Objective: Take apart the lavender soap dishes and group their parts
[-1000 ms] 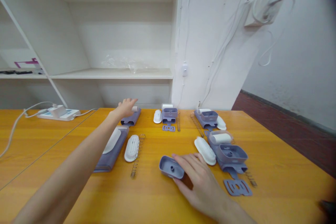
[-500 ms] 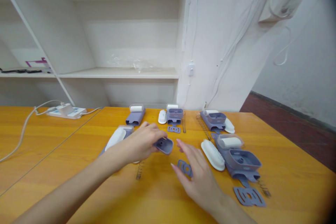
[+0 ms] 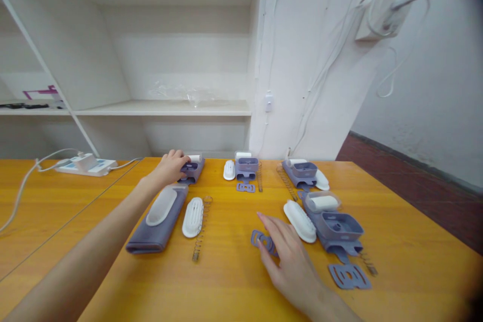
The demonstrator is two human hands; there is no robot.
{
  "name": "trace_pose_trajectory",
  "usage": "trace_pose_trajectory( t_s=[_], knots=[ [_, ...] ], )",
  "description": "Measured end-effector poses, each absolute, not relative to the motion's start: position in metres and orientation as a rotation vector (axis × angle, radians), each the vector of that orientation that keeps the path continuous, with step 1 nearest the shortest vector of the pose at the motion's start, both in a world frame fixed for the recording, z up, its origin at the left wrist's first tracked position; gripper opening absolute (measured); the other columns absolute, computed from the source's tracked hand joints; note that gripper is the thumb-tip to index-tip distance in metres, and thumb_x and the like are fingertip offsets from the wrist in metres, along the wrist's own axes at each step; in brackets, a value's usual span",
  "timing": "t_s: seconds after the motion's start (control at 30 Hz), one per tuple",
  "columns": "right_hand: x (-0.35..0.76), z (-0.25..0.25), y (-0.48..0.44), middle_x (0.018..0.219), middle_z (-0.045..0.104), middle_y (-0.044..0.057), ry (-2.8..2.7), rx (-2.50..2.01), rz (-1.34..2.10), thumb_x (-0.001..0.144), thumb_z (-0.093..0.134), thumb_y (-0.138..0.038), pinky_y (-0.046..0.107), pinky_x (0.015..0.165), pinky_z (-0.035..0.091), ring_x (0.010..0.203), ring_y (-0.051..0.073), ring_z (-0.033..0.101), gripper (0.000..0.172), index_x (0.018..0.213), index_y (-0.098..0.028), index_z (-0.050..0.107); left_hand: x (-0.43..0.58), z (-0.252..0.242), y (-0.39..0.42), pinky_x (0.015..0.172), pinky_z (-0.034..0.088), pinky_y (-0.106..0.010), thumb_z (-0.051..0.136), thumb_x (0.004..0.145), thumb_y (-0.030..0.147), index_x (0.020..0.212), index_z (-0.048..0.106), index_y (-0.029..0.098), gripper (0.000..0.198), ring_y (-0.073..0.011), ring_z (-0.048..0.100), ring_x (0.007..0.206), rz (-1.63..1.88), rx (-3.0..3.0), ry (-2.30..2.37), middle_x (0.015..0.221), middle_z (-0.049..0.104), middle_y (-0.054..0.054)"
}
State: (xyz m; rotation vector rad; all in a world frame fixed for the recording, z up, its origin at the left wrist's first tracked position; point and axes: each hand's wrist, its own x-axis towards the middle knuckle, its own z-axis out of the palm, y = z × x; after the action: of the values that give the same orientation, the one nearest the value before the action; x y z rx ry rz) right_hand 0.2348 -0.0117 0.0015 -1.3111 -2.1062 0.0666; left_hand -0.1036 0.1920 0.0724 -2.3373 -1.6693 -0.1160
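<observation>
My left hand (image 3: 172,167) reaches to the back left, its fingers closed on a small purple oblong tray (image 3: 191,166). The tray rests on or just over a purple flat housing (image 3: 196,176) with a white roller (image 3: 194,158); contact is partly hidden by my fingers. My right hand (image 3: 290,256) hovers low at centre right, fingers stretched and thumb apart. Beneath its thumb and fingertips lies a flat purple slotted plate (image 3: 266,242), partly covered. I cannot tell whether the thumb touches it.
A purple housing with a white oval (image 3: 162,206), a white ribbed pad (image 3: 193,216) and a spring (image 3: 199,236) lie left. More sets stand at back centre (image 3: 247,163), back right (image 3: 302,171) and right (image 3: 339,226). A power strip (image 3: 88,163) sits far left; shelves rise behind.
My left hand has carried the purple tray from the middle to the housing at the back left. The right hand has moved slightly, closer over the slotted plate. The view has shifted a little.
</observation>
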Motion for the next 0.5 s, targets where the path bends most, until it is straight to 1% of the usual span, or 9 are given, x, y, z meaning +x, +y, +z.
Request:
trace_pose_trajectory(
  t_s=[0.13,0.3,0.43,0.5],
  knots=[
    [0.236,-0.002,-0.013,0.125,0.052,0.009,-2.102,-1.331,0.069,0.089,0.045,-0.019,0.041,0.096,0.041,0.113,0.024,0.049,0.048,0.136,-0.021,0.036,-0.106,0.068,0.188,0.083,0.039,-0.037,0.068,0.073,0.033,0.111,0.058,0.023,0.04,-0.0296,0.046,0.103,-0.105,-2.245,-1.66,0.108,0.053,-0.01],
    [0.235,-0.003,-0.014,0.125,0.052,0.008,-2.098,-1.329,0.037,0.091,0.045,-0.021,0.041,0.096,0.04,0.114,0.024,0.048,0.048,0.137,-0.022,0.035,-0.095,0.074,0.176,0.081,0.039,-0.036,0.062,0.078,0.038,0.116,0.054,0.02,0.042,-0.0292,0.048,0.103,-0.092,-2.169,-1.608,0.107,0.055,-0.012],
    [0.237,-0.005,-0.013,0.124,0.053,0.008,-2.082,-1.348,0.006,0.09,0.045,-0.022,0.041,0.095,0.04,0.113,0.024,0.049,0.046,0.135,-0.021,0.037,-0.065,0.082,0.149,0.084,0.037,-0.036,0.052,0.084,0.045,0.109,0.057,0.021,0.034,-0.028,0.051,0.104,-0.13,-2.271,-1.548,0.105,0.06,-0.011],
    [0.237,-0.005,-0.014,0.123,0.053,0.008,-2.08,-1.365,0.006,0.091,0.045,-0.022,0.041,0.095,0.04,0.112,0.024,0.049,0.045,0.135,-0.021,0.037,-0.046,0.081,0.132,0.086,0.037,-0.038,0.05,0.083,0.051,0.104,0.06,0.021,0.038,-0.028,0.055,0.102,-0.079,-2.426,-1.508,0.102,0.064,-0.011]
  ],
)
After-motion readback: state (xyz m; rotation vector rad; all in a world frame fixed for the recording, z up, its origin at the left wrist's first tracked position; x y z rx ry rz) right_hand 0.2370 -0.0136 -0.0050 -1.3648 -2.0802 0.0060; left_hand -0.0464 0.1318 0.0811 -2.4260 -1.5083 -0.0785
